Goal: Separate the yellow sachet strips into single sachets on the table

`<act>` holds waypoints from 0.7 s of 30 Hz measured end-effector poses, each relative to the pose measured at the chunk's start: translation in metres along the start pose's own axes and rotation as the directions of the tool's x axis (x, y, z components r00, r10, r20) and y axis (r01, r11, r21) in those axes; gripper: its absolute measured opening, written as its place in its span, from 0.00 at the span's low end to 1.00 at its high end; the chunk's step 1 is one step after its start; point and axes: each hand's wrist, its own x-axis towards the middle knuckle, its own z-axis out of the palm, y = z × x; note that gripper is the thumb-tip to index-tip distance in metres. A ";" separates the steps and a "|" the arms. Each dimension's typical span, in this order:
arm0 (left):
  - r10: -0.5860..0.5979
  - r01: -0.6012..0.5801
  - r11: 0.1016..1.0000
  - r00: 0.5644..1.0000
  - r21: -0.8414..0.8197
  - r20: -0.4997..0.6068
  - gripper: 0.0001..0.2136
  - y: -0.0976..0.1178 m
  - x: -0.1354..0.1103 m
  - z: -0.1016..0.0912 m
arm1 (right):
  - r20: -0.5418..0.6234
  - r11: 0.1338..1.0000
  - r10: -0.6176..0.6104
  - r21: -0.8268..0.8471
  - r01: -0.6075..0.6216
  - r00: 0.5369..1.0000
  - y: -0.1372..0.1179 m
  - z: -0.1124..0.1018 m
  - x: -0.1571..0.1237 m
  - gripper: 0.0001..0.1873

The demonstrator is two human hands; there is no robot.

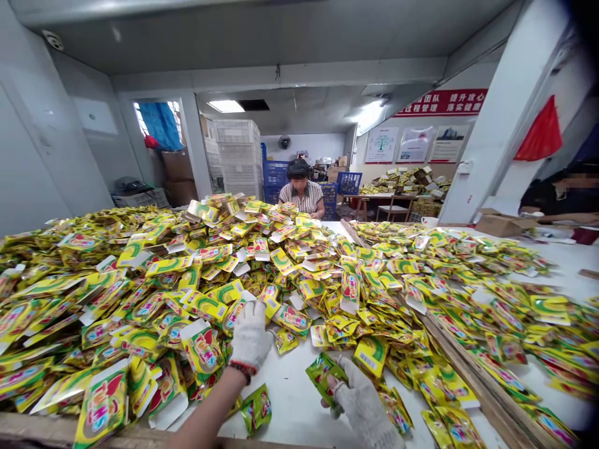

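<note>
My left hand (251,337), in a knitted white glove with the fingertips bare of any clear grip, reaches onto the heap of small yellow-green cartons (206,305). Its fingers stretch forward over the cartons, and their tips are partly hidden. In my gloved right hand (358,396) a green and yellow foil sachet (324,377) is pinched between thumb and fingers, above the white tabletop (292,399). Another sachet (256,408) lies on the table between my forearms. Close by my right hand are a carton (370,354) and a sachet (395,408).
A wooden strip (468,386) divides the tabletop, with more sachets and cartons on its right. Across the table sits a person (303,193); another person (561,193) is at far right. White crates (238,156) and blue crates (276,174) stand behind.
</note>
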 end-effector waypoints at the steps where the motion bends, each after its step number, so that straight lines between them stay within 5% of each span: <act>1: -0.022 0.022 1.000 1.000 0.008 0.000 0.33 -0.008 0.010 -0.001 | -0.002 1.000 0.010 -0.004 -0.010 1.000 0.003 -0.002 0.001 0.31; 4: -0.029 0.031 0.999 0.999 -0.045 0.039 0.38 -0.016 0.020 -0.001 | 0.031 0.998 0.019 0.062 -0.021 0.999 0.003 -0.004 -0.003 0.31; 6: 0.002 0.026 0.965 0.994 -0.260 0.110 0.39 -0.007 0.006 -0.002 | 0.091 0.972 0.003 0.232 -0.024 0.996 -0.002 -0.003 -0.009 0.28; 9: 0.124 0.088 0.708 0.961 -0.701 0.246 0.36 0.014 -0.030 -0.010 | 0.228 0.854 0.060 0.492 -0.168 0.972 -0.015 0.003 -0.016 0.25; 11: 0.181 0.149 0.647 0.923 -0.748 0.340 0.24 0.024 -0.054 -0.020 | 0.274 0.800 0.101 0.549 -0.242 0.956 -0.021 0.007 -0.016 0.25; 14: 0.142 0.132 0.764 0.921 -0.632 0.364 0.25 0.025 -0.075 -0.034 | 0.206 0.853 -0.003 0.511 -0.105 0.979 -0.025 0.008 -0.016 0.21; 17: 0.207 -0.106 0.911 0.953 -0.400 0.219 0.43 0.023 -0.078 -0.039 | 0.144 0.939 -0.070 0.345 0.016 0.987 -0.026 0.008 -0.019 0.22; 19: 0.322 -0.287 0.943 0.917 -0.169 0.237 0.48 0.026 -0.076 -0.034 | 0.138 0.971 -0.060 0.237 0.026 0.989 -0.028 0.007 -0.022 0.22; 21: 0.334 -0.372 0.928 0.864 0.032 0.378 0.45 0.031 -0.076 -0.025 | 0.140 0.984 -0.072 0.169 0.047 0.988 -0.030 0.008 -0.025 0.22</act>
